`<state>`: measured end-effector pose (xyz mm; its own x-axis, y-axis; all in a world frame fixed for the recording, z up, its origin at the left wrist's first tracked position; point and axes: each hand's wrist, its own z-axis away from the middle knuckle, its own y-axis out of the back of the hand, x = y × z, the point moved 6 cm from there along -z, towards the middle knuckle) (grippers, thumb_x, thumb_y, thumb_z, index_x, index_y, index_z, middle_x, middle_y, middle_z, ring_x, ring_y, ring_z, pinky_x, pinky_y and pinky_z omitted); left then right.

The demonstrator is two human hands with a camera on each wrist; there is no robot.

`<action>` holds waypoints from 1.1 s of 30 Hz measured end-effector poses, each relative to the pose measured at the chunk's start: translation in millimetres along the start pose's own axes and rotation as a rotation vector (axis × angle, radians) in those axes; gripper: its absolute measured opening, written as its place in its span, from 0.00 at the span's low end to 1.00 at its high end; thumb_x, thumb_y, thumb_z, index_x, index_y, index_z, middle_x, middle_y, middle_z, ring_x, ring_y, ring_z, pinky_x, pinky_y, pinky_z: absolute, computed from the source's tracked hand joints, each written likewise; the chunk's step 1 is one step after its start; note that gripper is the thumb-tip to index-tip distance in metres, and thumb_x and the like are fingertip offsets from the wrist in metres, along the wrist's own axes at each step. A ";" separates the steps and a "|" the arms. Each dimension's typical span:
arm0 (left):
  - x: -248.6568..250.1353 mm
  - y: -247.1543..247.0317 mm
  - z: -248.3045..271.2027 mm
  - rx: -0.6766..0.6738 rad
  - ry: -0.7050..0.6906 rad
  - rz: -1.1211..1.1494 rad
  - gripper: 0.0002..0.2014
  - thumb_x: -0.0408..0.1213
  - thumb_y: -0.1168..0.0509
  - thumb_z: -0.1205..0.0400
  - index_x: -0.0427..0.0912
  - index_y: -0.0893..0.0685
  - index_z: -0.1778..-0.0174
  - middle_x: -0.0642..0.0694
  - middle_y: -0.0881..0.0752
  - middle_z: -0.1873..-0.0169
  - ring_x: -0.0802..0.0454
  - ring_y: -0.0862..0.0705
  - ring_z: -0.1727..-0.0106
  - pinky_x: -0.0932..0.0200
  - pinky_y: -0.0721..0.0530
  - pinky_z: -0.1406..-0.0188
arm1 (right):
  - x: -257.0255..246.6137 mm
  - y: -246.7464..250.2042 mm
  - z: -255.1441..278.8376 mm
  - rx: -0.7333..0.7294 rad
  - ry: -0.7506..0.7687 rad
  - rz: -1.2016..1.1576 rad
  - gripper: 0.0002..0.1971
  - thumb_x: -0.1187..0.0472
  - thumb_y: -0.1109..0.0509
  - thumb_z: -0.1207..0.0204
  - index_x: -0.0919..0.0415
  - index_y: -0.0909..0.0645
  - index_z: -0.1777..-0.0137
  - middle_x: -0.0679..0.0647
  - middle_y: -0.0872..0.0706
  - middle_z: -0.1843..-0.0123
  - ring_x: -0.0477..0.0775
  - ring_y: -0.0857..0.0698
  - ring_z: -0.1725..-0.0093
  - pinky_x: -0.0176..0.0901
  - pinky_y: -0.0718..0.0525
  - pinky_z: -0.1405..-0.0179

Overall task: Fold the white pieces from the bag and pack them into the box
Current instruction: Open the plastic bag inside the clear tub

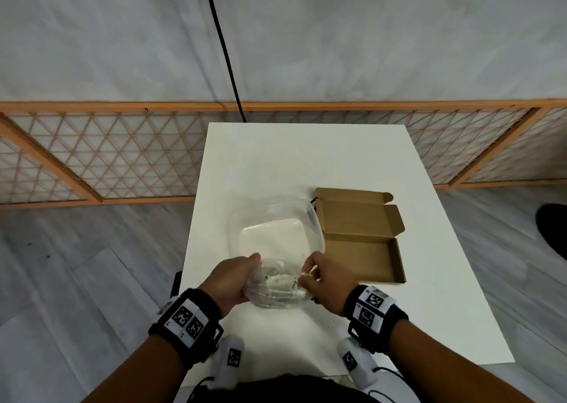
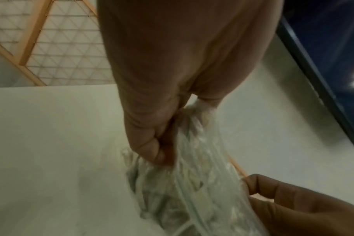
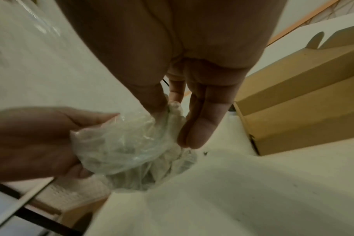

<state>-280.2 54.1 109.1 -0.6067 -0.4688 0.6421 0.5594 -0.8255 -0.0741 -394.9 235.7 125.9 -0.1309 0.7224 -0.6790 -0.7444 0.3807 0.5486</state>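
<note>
A clear plastic bag (image 1: 276, 246) lies on the white table (image 1: 306, 157), with flat white pieces (image 1: 273, 237) showing through it. Its near end is bunched and crumpled. My left hand (image 1: 233, 280) grips that bunched plastic (image 2: 192, 183) from the left, thumb and fingers curled on it. My right hand (image 1: 322, 280) pinches the same bunch (image 3: 127, 143) between thumb and forefinger, its other fingers (image 3: 202, 121) straight. The open brown cardboard box (image 1: 362, 237) sits just right of the bag, lid flipped back, nothing visible inside.
An orange-framed lattice screen (image 1: 122, 154) lies on the floor beyond the table. A black cable (image 1: 224, 53) runs down to the table's far edge. The person's feet in white shoes (image 1: 230, 359) show under the near edge.
</note>
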 end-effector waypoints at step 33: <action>-16.1 -19.2 -12.7 0.095 -0.566 -1.006 0.11 0.41 0.31 0.14 0.52 0.13 0.36 0.53 0.16 0.39 0.54 0.14 0.44 0.59 0.18 0.39 | 4.4 -35.9 -29.6 0.134 0.360 0.515 0.11 0.51 0.31 0.20 0.56 0.12 0.45 0.56 0.19 0.45 0.61 0.17 0.47 0.55 0.15 0.46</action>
<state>-288.3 73.5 90.4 -0.4759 0.6139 0.6298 0.0224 -0.7074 0.7065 -388.1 208.2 88.8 -0.6789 0.6018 -0.4206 -0.4424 0.1219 0.8885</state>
